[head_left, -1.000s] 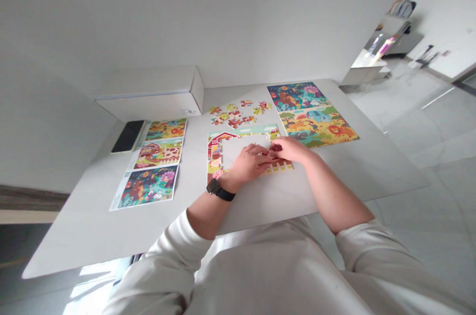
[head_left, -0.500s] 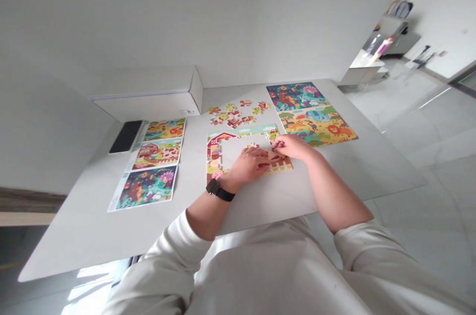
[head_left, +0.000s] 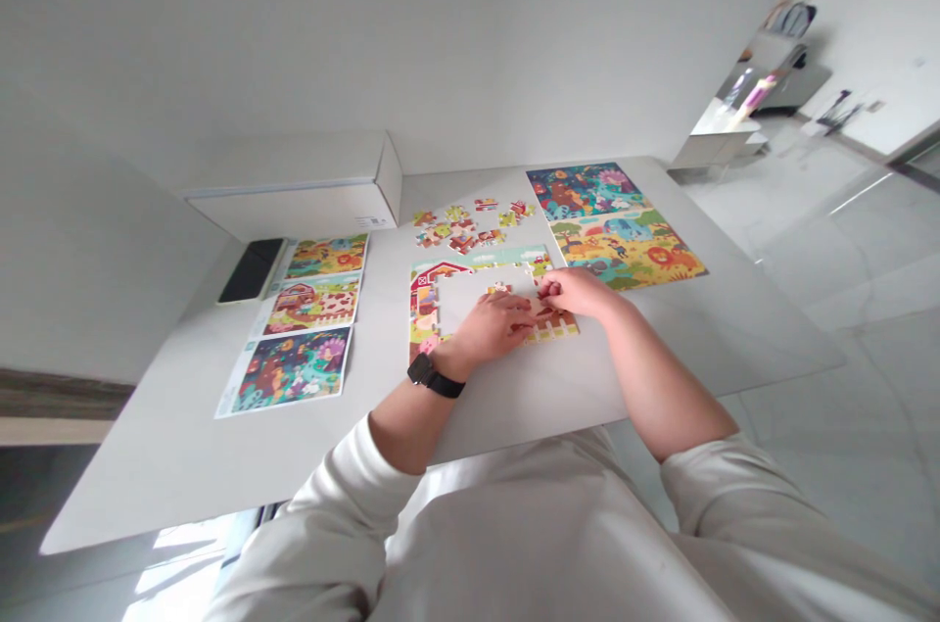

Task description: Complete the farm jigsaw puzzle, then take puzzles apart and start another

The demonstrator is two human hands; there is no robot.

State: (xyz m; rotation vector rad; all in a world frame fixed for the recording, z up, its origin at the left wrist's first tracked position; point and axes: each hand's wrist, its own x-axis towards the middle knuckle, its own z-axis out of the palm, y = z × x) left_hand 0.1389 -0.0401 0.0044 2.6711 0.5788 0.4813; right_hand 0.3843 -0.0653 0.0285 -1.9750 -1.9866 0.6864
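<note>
On the white table top (head_left: 147,465), a flat black smartphone (head_left: 251,270) is placed at the far left, just beside a column of three colourful printed cartoon picture cards (head_left: 312,302), and a white cardboard box (head_left: 294,201) is set along the far edge behind them. To the right of the cards, a partly assembled rectangular cardboard jigsaw puzzle with a red-barn farm scene (head_left: 424,309) is laid flat near the middle of the table, its coloured pieces forming a border around a bare white backing board (head_left: 477,299). A single small puzzle piece (head_left: 500,288) is lying on that board near the top of the opening. The left hand (head_left: 492,328), with a black-strapped wristwatch (head_left: 436,375) fastened at the wrist, is laid palm-down over the lower part of the puzzle, its fingers extended and unclenched, with nothing seen to be held. The right hand (head_left: 580,294) is placed at the lower right of the puzzle, its fingers curled down onto the fence-patterned pieces; whether a piece is being grasped cannot be told. Loose red, yellow and green jigsaw pieces (head_left: 459,228) are scattered beyond the puzzle, towards the far edge. Further right, a large printed sheet of colourful cartoon animal scenes (head_left: 613,225) is laid flat, just beside the puzzle.
</note>
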